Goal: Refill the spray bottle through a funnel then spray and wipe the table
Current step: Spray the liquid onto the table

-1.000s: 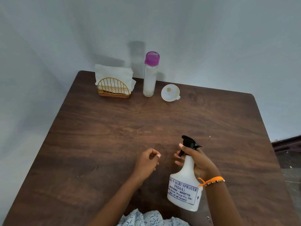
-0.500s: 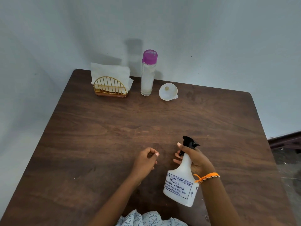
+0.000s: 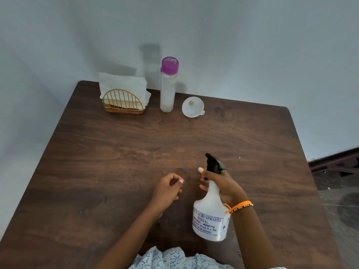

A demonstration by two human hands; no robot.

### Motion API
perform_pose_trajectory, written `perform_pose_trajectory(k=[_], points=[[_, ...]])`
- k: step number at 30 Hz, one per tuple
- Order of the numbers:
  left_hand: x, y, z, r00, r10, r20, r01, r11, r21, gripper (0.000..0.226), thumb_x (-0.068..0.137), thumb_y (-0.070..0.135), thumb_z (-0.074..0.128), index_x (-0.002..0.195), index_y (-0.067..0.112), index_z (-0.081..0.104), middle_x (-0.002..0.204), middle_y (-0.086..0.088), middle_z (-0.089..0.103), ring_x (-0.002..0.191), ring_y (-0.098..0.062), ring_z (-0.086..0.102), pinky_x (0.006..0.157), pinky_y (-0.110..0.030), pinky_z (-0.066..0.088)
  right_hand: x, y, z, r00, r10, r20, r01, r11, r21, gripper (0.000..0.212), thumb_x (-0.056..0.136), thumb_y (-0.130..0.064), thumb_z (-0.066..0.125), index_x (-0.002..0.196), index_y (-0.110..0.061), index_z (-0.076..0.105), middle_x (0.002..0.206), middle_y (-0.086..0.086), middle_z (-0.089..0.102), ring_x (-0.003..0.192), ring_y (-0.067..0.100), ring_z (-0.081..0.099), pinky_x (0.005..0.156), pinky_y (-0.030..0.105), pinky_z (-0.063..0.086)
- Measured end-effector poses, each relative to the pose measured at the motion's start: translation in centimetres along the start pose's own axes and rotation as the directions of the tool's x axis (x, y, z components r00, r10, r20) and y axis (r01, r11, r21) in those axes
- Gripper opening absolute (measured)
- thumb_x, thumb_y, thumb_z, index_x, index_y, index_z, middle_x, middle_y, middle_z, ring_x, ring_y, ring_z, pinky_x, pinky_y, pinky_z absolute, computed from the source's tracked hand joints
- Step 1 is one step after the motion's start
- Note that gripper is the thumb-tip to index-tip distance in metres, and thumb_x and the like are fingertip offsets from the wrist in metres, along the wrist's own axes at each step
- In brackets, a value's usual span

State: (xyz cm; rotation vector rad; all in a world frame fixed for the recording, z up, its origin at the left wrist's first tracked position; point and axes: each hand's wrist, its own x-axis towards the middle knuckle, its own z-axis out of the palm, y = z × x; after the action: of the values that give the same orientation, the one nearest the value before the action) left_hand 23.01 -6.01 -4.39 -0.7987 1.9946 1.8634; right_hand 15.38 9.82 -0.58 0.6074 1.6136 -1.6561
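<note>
Your right hand [image 3: 223,186] is gripping the upright spray bottle [image 3: 210,220] near the table's [image 3: 97,171] front edge; your left hand [image 3: 168,191], loosely curled and holding nothing, is hovering just beside its neck.

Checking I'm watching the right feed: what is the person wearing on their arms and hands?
Both forearms are bare, with no sleeves reaching the wrists and no gloves. The right hand has an orange cord bracelet with small beads at its wrist. The left hand shows no band or ring. Fingernails look pale. A light, blue-patterned garment shows at the bottom edge.
</note>
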Motion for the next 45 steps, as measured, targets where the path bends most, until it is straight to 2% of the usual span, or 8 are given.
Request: perform_pose_trajectory(k=[2, 5, 13, 21, 27, 36, 42, 45], points=[[0.0, 0.0, -0.1, 1.000, -0.003, 0.000, 0.003, 1.000, -0.006, 0.011, 0.091, 0.023, 0.052, 0.085, 0.026, 0.061, 0.087, 0.006, 0.063, 0.080, -0.009, 0.063, 0.068, -0.025, 0.055, -0.4, -0.4, 0.5, 1.000, 0.006, -0.003, -0.007, 0.980, -0.201, 0.023, 0.080, -0.025, 0.070, 0.093, -0.011, 0.057, 0.075, 0.005, 0.054, 0.071, 0.015, 0.056, 0.058, 0.028, 0.053], [-0.1, -0.1, -0.4, 1.000, -0.010, -0.002, 0.009, 1.000, -0.029, 0.011, 0.091, 0.023, 0.052, 0.085, 0.025, 0.061, 0.088, 0.005, 0.064, 0.080, -0.009, 0.063, 0.070, -0.027, 0.056, -0.4, -0.6, 0.7, 0.992, -0.099, -0.072, 0.069, 0.939, -0.337, 0.026, 0.082, -0.032, 0.066, 0.095, -0.014, 0.053, 0.084, 0.006, 0.054, 0.077, 0.018, 0.057, 0.055, 0.026, 0.051], [-0.3, 0.2, -0.2, 1.000, 0.008, 0.014, -0.008, 0.999, -0.036, 0.011, 0.091, 0.023, 0.051, 0.086, 0.025, 0.060, 0.089, 0.004, 0.064, 0.079, -0.009, 0.063, 0.069, -0.027, 0.055, -0.4, -0.4, -0.1, 0.999, 0.053, 0.008, -0.053, 0.999, -0.001, 0.027, 0.085, -0.024, 0.064, 0.101, -0.005, 0.052, 0.071, 0.009, 0.052, 0.068, 0.019, 0.056, 0.059, 0.031, 0.056], [-0.2, 0.4, -0.3, 1.000, 0.016, 0.007, -0.016, 0.998, -0.053, 0.011, 0.091, 0.023, 0.052, 0.084, 0.025, 0.061, 0.089, 0.003, 0.063, 0.080, -0.009, 0.063, 0.068, -0.026, 0.054, 0.8, -0.5, 0.0, 0.986, 0.087, -0.145, -0.090, 0.996, -0.017, 0.027, 0.085, -0.020, 0.065, 0.102, -0.007, 0.049, 0.070, 0.007, 0.045, 0.061, 0.015, 0.046, 0.051, 0.025, 0.049], [-0.1, 0.4, -0.1, 1.000, 0.002, 0.021, -0.001, 0.998, -0.056, 0.010, 0.091, 0.023, 0.052, 0.086, 0.024, 0.061, 0.089, 0.002, 0.063, 0.081, -0.010, 0.062, 0.067, -0.025, 0.053, 1.1, -1.0, -0.8, 0.993, 0.085, -0.085, -0.077, 0.993, 0.087, 0.025, 0.079, -0.018, 0.070, 0.097, -0.008, 0.054, 0.070, 0.009, 0.050, 0.067, 0.019, 0.055, 0.067, 0.042, 0.058], [-0.4, 0.3, 0.0, 0.999, 0.000, 0.045, 0.001, 1.000, -0.027, 0.010, 0.091, 0.024, 0.051, 0.088, 0.023, 0.061, 0.090, 0.003, 0.063, 0.083, -0.010, 0.063, 0.075, -0.030, 0.056, 0.5, 0.1, -3.4, 0.967, 0.150, -0.204, -0.094, 0.961, 0.260, 0.028, 0.081, -0.026, 0.068, 0.075, -0.003, 0.053, 0.064, 0.010, 0.048, 0.059, 0.019, 0.051, 0.045, 0.030, 0.056], [-0.5, 0.1, 0.5, 0.998, -0.008, 0.068, 0.008, 1.000, 0.001, 0.009, 0.091, 0.025, 0.053, 0.088, 0.024, 0.061, 0.090, 0.003, 0.063, 0.081, -0.009, 0.063, 0.068, -0.026, 0.055, -0.1, 0.3, -3.5, 0.996, 0.086, -0.019, -0.076, 0.942, 0.327, 0.012, 0.083, -0.014, 0.063, 0.088, -0.006, 0.057, 0.076, 0.011, 0.056, 0.079, 0.024, 0.059, 0.056, 0.037, 0.058], [-0.3, 0.0, 0.5, 0.998, -0.030, 0.053, 0.030, 1.000, 0.004, 0.008, 0.090, 0.026, 0.053, 0.089, 0.025, 0.061, 0.091, 0.004, 0.064, 0.082, -0.009, 0.063, 0.066, -0.025, 0.054, -0.6, 0.0, -2.9, 0.991, 0.106, 0.087, -0.126, 0.955, 0.268, 0.009, 0.084, -0.015, 0.062, 0.082, -0.007, 0.060, 0.072, 0.009, 0.060, 0.074, 0.021, 0.063, 0.057, 0.031, 0.058]])
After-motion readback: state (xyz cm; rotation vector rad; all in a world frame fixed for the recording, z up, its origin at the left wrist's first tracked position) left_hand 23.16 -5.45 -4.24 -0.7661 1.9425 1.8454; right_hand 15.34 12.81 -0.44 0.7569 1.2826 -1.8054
